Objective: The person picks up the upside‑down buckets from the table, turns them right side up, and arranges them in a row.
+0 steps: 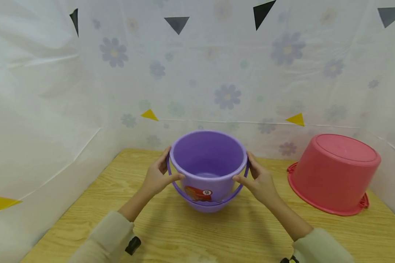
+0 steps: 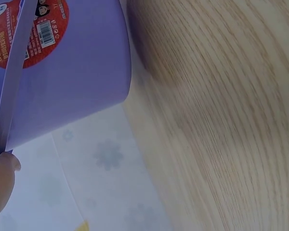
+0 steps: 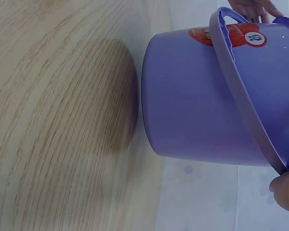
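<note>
Both hands grip a purple bucket (image 1: 208,188) by opposite sides of its rim, thumbs at the front, fingers round the outside. It is upright, opening up, its handle hanging down across the front over a red label (image 1: 197,193). The left hand (image 1: 157,176) is at the left side, the right hand (image 1: 260,181) at the right. In the left wrist view part of the left hand (image 2: 1,180) touches the rim beside the handle of the bucket (image 2: 82,62). The right wrist view shows the bucket (image 3: 192,96) apart from the table, the right hand (image 3: 286,192) at its rim.
A red bucket (image 1: 335,175) stands upside down on the right of the wooden table (image 1: 118,197), its handle at the base. White flowered sheeting (image 1: 197,80) with small triangular flags encloses the back and sides.
</note>
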`<state>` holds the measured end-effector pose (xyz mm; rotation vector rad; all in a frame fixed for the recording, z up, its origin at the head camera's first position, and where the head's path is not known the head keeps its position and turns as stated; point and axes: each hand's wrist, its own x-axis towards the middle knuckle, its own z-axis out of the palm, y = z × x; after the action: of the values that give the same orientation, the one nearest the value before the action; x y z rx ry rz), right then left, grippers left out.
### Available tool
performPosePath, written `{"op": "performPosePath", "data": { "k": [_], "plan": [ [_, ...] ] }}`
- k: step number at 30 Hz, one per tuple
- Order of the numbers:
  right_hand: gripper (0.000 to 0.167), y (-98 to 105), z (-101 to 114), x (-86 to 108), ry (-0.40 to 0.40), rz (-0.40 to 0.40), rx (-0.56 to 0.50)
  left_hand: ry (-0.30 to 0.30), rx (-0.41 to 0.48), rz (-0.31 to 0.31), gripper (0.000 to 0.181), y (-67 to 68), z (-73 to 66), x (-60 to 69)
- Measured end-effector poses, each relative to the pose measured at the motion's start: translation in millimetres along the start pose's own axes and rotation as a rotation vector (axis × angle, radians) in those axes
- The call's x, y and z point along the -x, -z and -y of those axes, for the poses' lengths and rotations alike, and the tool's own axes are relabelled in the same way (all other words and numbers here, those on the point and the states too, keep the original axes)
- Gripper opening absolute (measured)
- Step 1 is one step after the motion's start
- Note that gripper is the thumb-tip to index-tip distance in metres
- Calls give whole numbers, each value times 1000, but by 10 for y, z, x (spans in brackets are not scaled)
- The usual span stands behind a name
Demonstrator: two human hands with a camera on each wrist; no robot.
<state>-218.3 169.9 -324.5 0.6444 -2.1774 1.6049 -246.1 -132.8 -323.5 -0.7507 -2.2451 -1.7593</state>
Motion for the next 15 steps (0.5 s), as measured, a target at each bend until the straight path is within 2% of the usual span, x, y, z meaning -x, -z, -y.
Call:
{"op": "performPosePath", "data": {
  "k": [5, 15],
  "plan": [
    [86, -42, -11, -53, -48, 18, 12, 10, -10, 0, 110, 65, 6, -1],
    [86, -163, -84, -172, -58, 38, 18, 54, -30, 10, 104, 204, 72, -20]
  ]
}}
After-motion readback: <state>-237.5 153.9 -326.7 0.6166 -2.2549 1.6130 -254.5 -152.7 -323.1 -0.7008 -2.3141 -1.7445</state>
